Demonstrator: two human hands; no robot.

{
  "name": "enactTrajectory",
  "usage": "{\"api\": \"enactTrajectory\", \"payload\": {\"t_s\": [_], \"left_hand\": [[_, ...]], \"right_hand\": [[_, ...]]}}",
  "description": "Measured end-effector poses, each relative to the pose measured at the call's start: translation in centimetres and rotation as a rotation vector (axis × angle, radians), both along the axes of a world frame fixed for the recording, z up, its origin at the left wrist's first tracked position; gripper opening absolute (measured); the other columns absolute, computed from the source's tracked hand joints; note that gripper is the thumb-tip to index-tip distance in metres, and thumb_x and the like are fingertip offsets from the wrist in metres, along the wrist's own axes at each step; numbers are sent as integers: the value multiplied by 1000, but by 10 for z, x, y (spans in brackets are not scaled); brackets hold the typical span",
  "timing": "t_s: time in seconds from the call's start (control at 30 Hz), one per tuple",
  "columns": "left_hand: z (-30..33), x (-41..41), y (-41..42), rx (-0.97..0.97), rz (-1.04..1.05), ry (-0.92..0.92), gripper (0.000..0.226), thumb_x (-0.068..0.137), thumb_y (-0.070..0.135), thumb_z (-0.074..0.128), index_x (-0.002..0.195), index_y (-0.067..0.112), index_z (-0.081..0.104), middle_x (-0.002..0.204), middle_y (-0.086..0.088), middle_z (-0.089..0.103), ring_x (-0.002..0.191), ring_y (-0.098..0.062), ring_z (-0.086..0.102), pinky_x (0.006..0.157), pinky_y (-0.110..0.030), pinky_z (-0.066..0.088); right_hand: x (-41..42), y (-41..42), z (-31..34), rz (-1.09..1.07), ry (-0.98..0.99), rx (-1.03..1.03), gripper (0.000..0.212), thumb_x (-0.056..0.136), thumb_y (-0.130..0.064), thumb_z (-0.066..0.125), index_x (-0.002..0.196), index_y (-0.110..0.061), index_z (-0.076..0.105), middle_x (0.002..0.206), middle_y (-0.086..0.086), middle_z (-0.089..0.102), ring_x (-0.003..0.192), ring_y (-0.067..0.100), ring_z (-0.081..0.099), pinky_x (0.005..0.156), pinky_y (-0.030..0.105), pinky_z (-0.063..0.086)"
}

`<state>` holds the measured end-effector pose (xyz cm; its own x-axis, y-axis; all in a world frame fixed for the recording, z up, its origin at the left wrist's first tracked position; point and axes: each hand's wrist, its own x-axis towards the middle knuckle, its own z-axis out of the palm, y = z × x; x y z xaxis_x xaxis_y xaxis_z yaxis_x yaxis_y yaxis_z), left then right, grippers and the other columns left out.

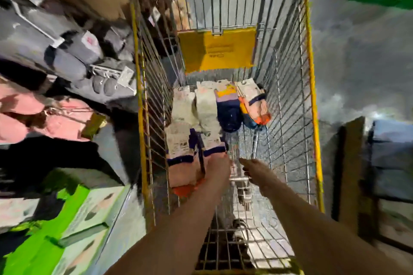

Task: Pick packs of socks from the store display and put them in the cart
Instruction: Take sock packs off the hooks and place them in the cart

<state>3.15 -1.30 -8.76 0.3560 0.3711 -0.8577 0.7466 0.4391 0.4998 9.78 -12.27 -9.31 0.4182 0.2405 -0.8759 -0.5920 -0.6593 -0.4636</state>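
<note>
Reaching into the cart (311,100), the left hand (218,166) grips a sock pack (212,118) at its near end. Right hand (257,171) hovers beside it, fingers relaxed and open. More packs (242,105) lie farther in.

Both hands reach into the cart (311,87). The left hand (218,166) holds two sock packs (190,140). The right hand (257,172) hangs relaxed beside it

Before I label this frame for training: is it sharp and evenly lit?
Head view: blocky smearing throughout, worst on the display at left; wide-angle bending bows the cart sides; bright light on the sock packs, dark corners; both the left hand and right hand motion-blurred.
</note>
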Motion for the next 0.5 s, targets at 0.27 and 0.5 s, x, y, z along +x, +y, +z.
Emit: {"api": "enactTrajectory", "payload": {"t_s": [0.27,0.5], "left_hand": [[-110,25,16,275,105,157,53,92,46,43,136,20,54,135,-12,60,118,-32,59,101,-48,51],[-96,30,9,157,487,65,21,96,7,56,114,18,55,105,-6,63,91,-23,59,86,-30,46]], "right_hand": [[2,41,-108,-182,88,142,85,71,-64,80,134,-17,47,120,10,63,105,20,63,87,33,52],[-11,59,-134,-208,140,99,104,73,-59,80,152,-20,24,131,22,59,113,36,62,96,52,54]]}}
